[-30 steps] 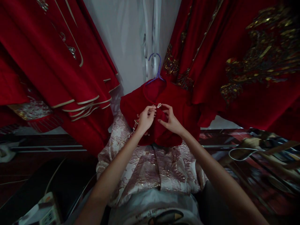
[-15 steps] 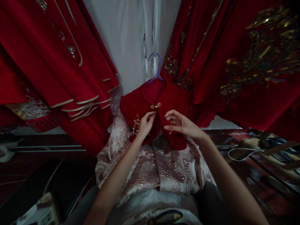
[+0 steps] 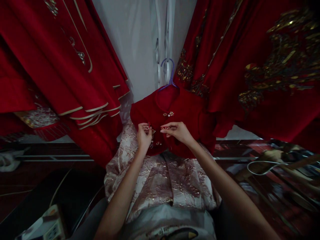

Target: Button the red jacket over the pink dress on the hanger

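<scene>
A short red jacket [image 3: 191, 113] hangs in front of me on a purple hanger [image 3: 171, 75]. Its collar front carries a pearl-like flower clasp [image 3: 168, 114]. My left hand [image 3: 144, 136] is closed at the beaded tassel ornament [image 3: 151, 141] on the jacket's left panel, its fingers covering the upper part. A second small beaded piece [image 3: 158, 143] shows lower down by the front edge. My right hand [image 3: 178, 131] pinches with thumb and fingertips over the jacket's middle; what lies between the fingertips is too small to make out.
Red garments with pale trim [image 3: 100, 106] hang on the left, and a red one with gold sequins [image 3: 280, 66] on the right. Shiny pinkish brocade cloth [image 3: 147, 183] lies below the jacket. A power strip [image 3: 51, 223] sits at lower left. A white cable loop [image 3: 262, 163] is at right.
My left hand has moved left from the jacket's front edge onto the tassel ornament. My right hand has moved left, and its spread fingers have closed into a pinch.
</scene>
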### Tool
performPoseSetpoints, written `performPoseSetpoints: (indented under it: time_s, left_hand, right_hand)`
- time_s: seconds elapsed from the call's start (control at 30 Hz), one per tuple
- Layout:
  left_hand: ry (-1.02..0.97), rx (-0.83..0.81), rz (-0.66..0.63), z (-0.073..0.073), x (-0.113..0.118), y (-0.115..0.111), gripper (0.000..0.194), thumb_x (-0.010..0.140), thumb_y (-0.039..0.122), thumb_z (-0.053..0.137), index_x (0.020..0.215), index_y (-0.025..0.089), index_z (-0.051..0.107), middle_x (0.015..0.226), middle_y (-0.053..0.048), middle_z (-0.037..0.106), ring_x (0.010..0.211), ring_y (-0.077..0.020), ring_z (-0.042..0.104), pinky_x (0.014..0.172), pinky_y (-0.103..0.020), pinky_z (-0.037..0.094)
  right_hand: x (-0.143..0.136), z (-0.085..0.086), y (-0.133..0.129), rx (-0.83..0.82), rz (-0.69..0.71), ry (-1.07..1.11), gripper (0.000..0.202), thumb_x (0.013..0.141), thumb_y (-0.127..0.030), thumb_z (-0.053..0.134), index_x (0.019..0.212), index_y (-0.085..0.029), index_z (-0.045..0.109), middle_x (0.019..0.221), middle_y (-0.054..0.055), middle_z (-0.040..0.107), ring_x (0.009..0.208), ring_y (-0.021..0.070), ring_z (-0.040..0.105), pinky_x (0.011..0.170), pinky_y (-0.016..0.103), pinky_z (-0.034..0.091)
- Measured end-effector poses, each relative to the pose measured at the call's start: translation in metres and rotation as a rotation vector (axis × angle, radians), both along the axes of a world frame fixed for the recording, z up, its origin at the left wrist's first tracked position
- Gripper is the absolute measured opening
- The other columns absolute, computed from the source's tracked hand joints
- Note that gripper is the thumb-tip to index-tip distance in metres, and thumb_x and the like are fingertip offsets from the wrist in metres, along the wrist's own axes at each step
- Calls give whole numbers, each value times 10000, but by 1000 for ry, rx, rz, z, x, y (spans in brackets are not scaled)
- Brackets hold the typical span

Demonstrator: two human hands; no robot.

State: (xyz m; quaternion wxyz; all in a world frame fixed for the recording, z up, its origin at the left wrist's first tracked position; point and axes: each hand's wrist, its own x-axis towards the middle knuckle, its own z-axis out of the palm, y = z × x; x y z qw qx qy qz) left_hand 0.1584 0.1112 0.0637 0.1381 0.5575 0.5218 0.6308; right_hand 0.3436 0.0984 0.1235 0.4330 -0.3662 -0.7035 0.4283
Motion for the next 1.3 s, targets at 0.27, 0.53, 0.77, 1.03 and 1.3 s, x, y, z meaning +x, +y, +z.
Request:
performPoseSetpoints:
  time_s: [0.27,0.53,0.77,1.03,1.3]
  left_hand:
    - [-446,-132,-209,7,-8,-8,192,708,285,649,823,146,582,812,-35,654,729,-113,638,725,-284,547]
    - [-542,-201,-300,12,-10,-15,280,700,353,685,858,124,655,903,-73,699,777,-131,667,807,-333,561]
    - [-570,-182,-318,11,-9,-12,242,691,310,668,831,113,669,894,-72,705,739,-122,664,780,-310,560]
    - [-345,-127,-274,8,-11,-4,242,628,225,725,838,113,684,814,-70,716,735,-126,659,759,-269,531]
    - [-167,-120,-289,11,-19,2,176,696,226,673,839,123,672,817,-67,705,746,-134,659,723,-261,524]
  right_hand:
    - [-37,-5,10,280,-110,-181,178,738,-244,692,902,-187,651,774,19,678,671,133,644,647,259,531]
    - [-46,-9,16,328,-131,-205,95,762,-177,653,857,-175,660,801,37,690,718,144,650,690,267,520]
    - [-49,-14,22,345,-171,-214,89,768,-163,644,856,-167,653,796,24,676,695,118,636,666,226,504]
    - [-55,-19,29,407,-208,-219,73,785,-147,624,852,-166,648,840,29,660,668,108,620,654,220,498]
    - [-60,-20,28,413,-262,-189,104,841,-169,540,895,-162,628,888,50,638,697,112,618,657,228,528]
